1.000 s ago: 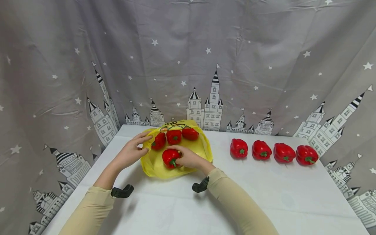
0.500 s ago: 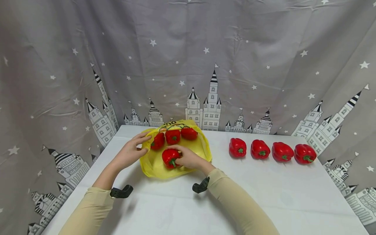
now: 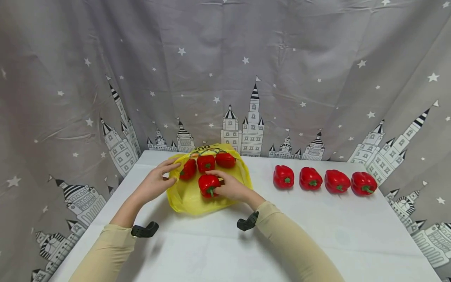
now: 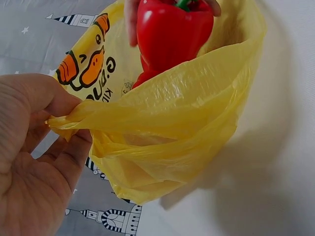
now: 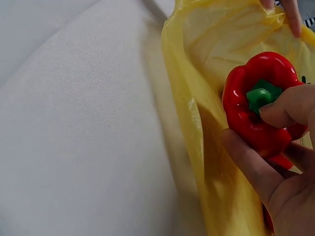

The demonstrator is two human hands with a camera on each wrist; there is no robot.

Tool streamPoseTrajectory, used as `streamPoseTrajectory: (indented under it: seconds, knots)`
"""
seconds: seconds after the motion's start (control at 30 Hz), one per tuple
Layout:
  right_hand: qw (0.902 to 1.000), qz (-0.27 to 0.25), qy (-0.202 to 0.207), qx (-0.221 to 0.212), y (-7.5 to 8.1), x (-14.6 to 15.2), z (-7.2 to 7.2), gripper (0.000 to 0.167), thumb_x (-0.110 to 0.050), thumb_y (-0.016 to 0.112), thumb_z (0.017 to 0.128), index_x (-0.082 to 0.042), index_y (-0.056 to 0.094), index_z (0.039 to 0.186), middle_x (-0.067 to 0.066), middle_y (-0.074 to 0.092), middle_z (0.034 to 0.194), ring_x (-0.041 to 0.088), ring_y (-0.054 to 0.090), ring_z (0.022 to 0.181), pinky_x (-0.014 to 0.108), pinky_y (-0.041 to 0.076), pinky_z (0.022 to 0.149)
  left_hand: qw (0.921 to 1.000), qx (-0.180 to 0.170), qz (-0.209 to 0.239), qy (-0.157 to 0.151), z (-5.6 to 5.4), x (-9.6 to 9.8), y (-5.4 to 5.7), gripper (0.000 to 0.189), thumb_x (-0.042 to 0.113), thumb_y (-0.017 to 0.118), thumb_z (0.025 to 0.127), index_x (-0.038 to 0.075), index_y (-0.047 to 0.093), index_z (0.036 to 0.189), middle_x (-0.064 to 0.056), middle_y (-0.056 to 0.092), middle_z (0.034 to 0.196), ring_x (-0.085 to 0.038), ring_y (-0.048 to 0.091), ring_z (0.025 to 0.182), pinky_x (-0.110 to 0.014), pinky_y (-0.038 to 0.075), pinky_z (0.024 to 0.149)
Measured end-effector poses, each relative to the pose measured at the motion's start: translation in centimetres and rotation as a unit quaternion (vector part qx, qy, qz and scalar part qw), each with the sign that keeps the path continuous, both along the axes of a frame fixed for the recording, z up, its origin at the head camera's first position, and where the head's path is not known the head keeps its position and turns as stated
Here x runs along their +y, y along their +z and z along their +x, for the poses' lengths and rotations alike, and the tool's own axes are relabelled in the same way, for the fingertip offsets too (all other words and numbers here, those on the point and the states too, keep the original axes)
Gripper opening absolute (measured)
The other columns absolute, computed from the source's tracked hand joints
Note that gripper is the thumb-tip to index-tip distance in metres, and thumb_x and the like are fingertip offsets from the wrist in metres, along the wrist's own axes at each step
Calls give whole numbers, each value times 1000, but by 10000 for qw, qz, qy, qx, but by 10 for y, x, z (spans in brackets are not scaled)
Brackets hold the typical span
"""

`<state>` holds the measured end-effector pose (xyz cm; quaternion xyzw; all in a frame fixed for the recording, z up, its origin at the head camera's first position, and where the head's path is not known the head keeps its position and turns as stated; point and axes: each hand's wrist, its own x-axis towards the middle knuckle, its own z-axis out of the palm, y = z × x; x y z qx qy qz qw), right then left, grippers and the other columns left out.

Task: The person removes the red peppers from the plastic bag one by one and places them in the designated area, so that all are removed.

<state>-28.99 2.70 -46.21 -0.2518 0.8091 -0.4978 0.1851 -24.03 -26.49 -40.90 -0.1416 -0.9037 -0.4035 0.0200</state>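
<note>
A yellow plastic bag point(image 3: 192, 203) lies spread with its mouth toward me, a cartoon print showing inside. My left hand point(image 3: 155, 184) pinches the bag's left rim between thumb and fingers, as the left wrist view shows. With my right hand point(image 3: 232, 188) I grip a red bell pepper point(image 3: 208, 185) by its side, the thumb beside its green stem point(image 5: 263, 96). This pepper is over the bag's opening. Behind it, three red bell peppers rest in the bag: one at the left point(image 3: 188, 169), a middle pepper point(image 3: 206, 163) and a right pepper point(image 3: 225, 159).
Several more red bell peppers stand in a row on the white table point(image 3: 317, 235), right of the bag, from the nearest pepper point(image 3: 283, 177) to the outermost pepper point(image 3: 364, 183). A grey curtain point(image 3: 211, 58) with castles and stars hangs behind the table.
My right hand has lifted the held pepper slightly and shifted it away from me, toward the peppers at the back of the bag. My left hand keeps its hold on the rim.
</note>
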Motion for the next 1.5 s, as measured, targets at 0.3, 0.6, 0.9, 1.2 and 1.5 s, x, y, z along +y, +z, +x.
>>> streamPoseTrajectory:
  seconds: [0.3, 0.6, 0.9, 1.2, 1.5]
  knots:
    - [9997, -224, -7, -87, 11, 18, 8, 65, -4, 65, 92, -37, 53, 147, 3, 53, 144, 30, 55, 127, 37, 56, 93, 10000, -15, 30, -52, 0, 2, 2, 53, 7, 61, 98, -1, 50, 149, -12, 32, 164, -41, 42, 139, -61, 44, 105]
    - [9994, -335, -15, -7, 18, 41, 17, 65, -5, 66, 91, -31, 53, 149, 4, 55, 142, 33, 54, 127, 42, 54, 97, 9999, -27, 77, -85, -1, 2, -1, 53, 7, 60, 99, 0, 49, 150, -12, 30, 165, -38, 32, 147, -61, 42, 107]
    - [9992, -102, -382, 57, 23, 78, 27, 66, -10, 69, 90, -40, 53, 147, 3, 53, 146, 33, 53, 130, 45, 54, 97, 9998, -123, 102, -105, 0, 2, -1, 55, 9, 59, 99, 2, 48, 152, -11, 30, 165, -37, 34, 146, -59, 45, 105]
    - [9962, 85, -838, 210, 24, 120, 42, 67, -11, 73, 90, -34, 52, 150, 2, 53, 147, 33, 54, 129, 44, 56, 94, 9998, -147, 58, -97, -1, 2, -1, 55, 9, 59, 99, 2, 48, 152, -12, 29, 165, -38, 32, 147, -58, 46, 104]
    - [9922, 135, -1240, 28, 19, 158, 56, 69, -12, 76, 88, -35, 52, 149, 4, 51, 148, 36, 51, 131, 43, 58, 91, 9998, -145, 51, -88, -1, 1, -2, 54, 9, 60, 99, 3, 48, 152, -12, 29, 165, -39, 34, 146, -60, 44, 105]
